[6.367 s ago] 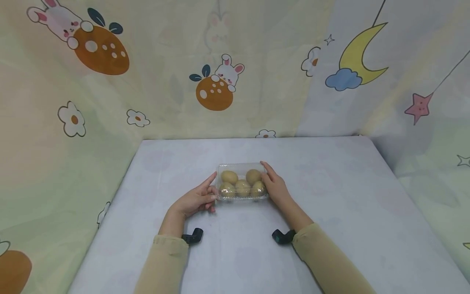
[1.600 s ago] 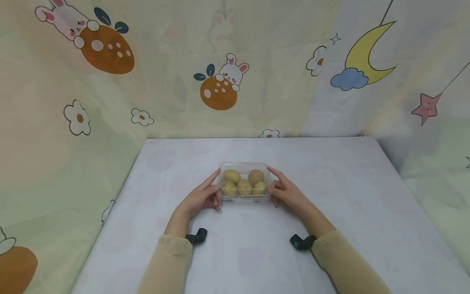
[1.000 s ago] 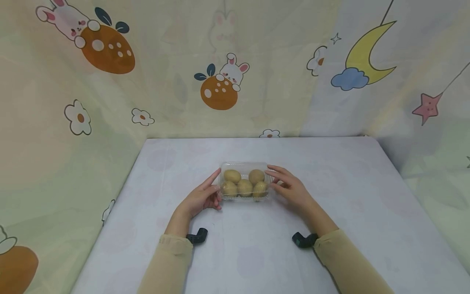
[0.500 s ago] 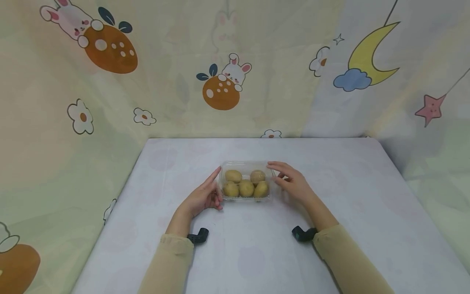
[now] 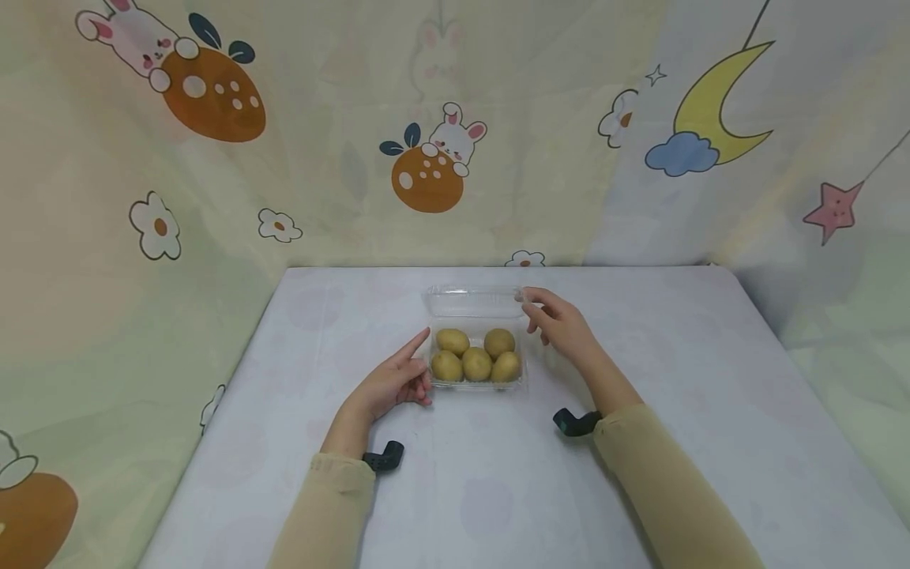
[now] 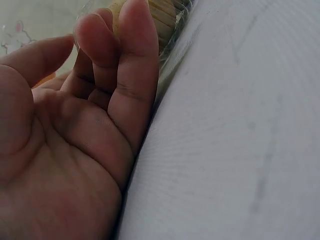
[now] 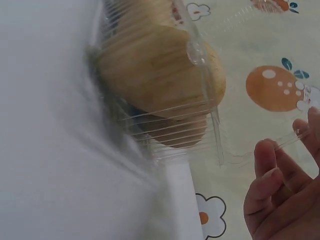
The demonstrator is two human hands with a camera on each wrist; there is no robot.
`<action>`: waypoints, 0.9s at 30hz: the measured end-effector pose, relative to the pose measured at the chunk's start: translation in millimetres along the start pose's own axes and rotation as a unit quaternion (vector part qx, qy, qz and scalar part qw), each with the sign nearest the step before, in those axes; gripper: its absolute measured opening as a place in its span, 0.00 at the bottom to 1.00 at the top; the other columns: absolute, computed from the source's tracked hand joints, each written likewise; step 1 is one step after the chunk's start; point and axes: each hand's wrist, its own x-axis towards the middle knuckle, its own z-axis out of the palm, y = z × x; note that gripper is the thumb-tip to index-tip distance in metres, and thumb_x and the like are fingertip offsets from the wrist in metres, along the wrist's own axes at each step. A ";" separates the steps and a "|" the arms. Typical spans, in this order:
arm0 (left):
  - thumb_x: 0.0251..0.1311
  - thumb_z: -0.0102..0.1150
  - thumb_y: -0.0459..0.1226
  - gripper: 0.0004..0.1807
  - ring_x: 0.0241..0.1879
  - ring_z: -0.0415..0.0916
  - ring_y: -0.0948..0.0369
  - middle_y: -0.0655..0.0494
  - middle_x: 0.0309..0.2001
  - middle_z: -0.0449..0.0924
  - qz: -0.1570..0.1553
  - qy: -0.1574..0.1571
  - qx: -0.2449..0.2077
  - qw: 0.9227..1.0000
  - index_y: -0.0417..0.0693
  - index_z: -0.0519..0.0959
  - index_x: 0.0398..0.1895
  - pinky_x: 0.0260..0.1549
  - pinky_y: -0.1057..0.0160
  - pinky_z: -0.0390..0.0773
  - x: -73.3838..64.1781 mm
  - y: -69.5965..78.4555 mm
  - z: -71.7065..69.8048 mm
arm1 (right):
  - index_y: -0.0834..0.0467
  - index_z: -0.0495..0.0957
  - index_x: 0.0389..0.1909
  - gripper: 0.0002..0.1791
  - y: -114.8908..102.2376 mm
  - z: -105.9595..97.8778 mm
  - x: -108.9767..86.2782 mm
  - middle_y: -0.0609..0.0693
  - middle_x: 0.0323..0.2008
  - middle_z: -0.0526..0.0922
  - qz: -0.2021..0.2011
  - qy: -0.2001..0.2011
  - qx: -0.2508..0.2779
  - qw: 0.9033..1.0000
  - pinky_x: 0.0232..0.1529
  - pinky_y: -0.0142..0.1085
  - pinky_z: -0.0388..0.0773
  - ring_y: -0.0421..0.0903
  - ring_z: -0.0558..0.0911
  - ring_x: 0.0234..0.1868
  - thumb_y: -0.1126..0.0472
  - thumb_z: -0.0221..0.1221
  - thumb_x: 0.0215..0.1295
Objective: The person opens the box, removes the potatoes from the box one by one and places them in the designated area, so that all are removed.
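On the white-covered table [image 5: 469,490] rests a clear plastic clamshell box [image 5: 478,386] with several small yellow-brown potatoes [image 5: 476,364] inside. Its clear lid [image 5: 469,302] is raised and tilted back toward the far side. My right hand [image 5: 563,325] pinches the lid's right edge. Along the box's left side, my left hand [image 5: 387,385] rests with the index finger straight against it and the other fingers loosely bent. In the left wrist view those fingertips [image 6: 137,30] are right at the box wall. The right wrist view shows a potato [image 7: 150,70] through the ribbed side.
A printed cloth backdrop [image 5: 320,158] with rabbits, flowers and a moon rises behind the table and at both sides. Black wrist cameras [image 5: 384,457] sit on both wrists, below beige sleeves [image 5: 327,506].
The right hand, earlier at the box's right side, has moved away and upward, and the lid has swung open toward the back. The left hand stays at the left side.
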 end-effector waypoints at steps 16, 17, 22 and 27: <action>0.74 0.48 0.40 0.37 0.26 0.74 0.62 0.54 0.30 0.77 0.009 -0.015 0.003 1.000 0.71 0.45 0.79 0.40 0.50 0.85 0.7 -1.0 -1.2 | 0.34 0.70 0.67 0.22 -11.8 -0.4 37.3 0.57 0.58 0.80 0.085 0.011 0.089 0.992 0.21 0.31 0.69 0.48 0.77 0.30 0.43 0.50 0.75; 0.74 0.48 0.40 0.37 0.26 0.74 0.62 0.53 0.30 0.78 0.008 -0.014 0.002 1.000 0.71 0.45 0.79 0.40 0.50 0.85 0.6 -0.7 -1.0 | 0.33 0.70 0.67 0.22 -11.8 -0.6 38.9 0.56 0.59 0.80 0.094 0.009 0.092 0.991 0.21 0.30 0.69 0.48 0.77 0.30 0.43 0.49 0.75; 0.73 0.49 0.41 0.37 0.26 0.74 0.62 0.53 0.30 0.77 0.004 -0.009 0.004 1.000 0.72 0.46 0.79 0.41 0.49 0.85 0.0 0.2 -1.1 | 0.32 0.67 0.69 0.22 -11.7 -0.7 48.5 0.53 0.59 0.80 0.133 -0.002 0.102 0.986 0.24 0.30 0.68 0.50 0.77 0.33 0.43 0.48 0.75; 0.73 0.50 0.41 0.38 0.26 0.74 0.62 0.53 0.30 0.77 0.008 -0.016 0.002 1.000 0.71 0.45 0.79 0.40 0.50 0.85 -0.6 0.8 -1.3 | 0.34 0.65 0.71 0.24 -13.1 0.3 54.3 0.52 0.57 0.80 0.159 -0.006 0.112 0.981 0.22 0.29 0.66 0.44 0.74 0.27 0.45 0.47 0.76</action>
